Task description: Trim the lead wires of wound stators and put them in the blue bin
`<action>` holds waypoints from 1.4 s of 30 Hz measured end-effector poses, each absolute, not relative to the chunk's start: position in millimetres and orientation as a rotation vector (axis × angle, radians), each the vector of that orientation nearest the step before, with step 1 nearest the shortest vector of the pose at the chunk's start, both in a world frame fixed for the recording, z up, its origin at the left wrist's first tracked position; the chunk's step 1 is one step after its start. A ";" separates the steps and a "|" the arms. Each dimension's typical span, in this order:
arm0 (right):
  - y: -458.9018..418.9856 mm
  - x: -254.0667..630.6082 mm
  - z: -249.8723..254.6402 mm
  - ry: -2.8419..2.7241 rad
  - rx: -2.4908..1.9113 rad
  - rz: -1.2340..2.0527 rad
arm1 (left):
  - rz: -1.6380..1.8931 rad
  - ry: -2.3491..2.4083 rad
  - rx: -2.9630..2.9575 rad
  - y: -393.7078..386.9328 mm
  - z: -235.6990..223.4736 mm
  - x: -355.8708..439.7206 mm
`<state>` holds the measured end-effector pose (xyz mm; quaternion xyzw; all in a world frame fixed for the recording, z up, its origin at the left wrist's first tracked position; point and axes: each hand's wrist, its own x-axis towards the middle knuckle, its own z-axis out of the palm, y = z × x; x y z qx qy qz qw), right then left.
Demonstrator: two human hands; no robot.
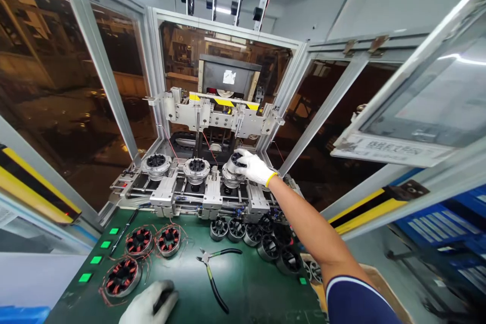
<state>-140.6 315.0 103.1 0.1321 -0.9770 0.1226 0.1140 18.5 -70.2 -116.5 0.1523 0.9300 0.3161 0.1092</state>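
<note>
My right hand (pixel 256 168), in a white glove with a yellow cuff, has its fingers closed round a motor stator (pixel 236 160) at the rightmost visible winding fixture (pixel 232 178). Black-lined stators sit in the left fixture (pixel 156 163) and the middle fixture (pixel 196 167). Low on the green worktop (pixel 182 276), my gloved left hand (pixel 148 305) is curled, with something dark between its fingers that I cannot make out. To its right lie open cutting pliers (pixel 207 258) with dark green handles. Red-wound stators (pixel 122 277) with loose wire ends rest above and left of that hand.
Several unwound stators (pixel 270 247) cluster on the worktop's right side. Green square buttons (pixel 96 260) line the left edge, beside a thin dark rod (pixel 124 232). Yellow-black light barriers (pixel 38 187) and metal frame posts flank the machine. An open door panel (pixel 413 91) hangs at right.
</note>
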 end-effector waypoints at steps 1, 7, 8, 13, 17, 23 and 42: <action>315.8 -139.1 100.8 -2.880 0.399 0.346 | 0.908 2.740 0.449 -69.4 -116.2 17.8; 313.8 -131.7 104.1 -2.940 0.443 0.158 | 0.792 2.701 0.607 -69.6 -122.8 12.7; 312.3 -132.2 106.1 -2.957 0.428 0.101 | 0.769 2.673 0.700 -65.3 -122.8 11.1; 304.8 -138.6 113.5 -3.047 0.368 -0.067 | 0.691 2.442 1.188 -24.3 -112.8 2.8; 301.7 -142.3 113.9 -3.084 0.322 -0.117 | 0.501 2.377 1.424 4.7 -106.8 -1.2; 306.8 -151.7 115.7 -3.163 0.405 -0.144 | 0.362 2.338 1.581 15.4 -112.1 -2.1; 222.5 36.4 28.9 -2.396 0.057 0.343 | 0.507 2.485 2.267 16.9 -142.6 -12.5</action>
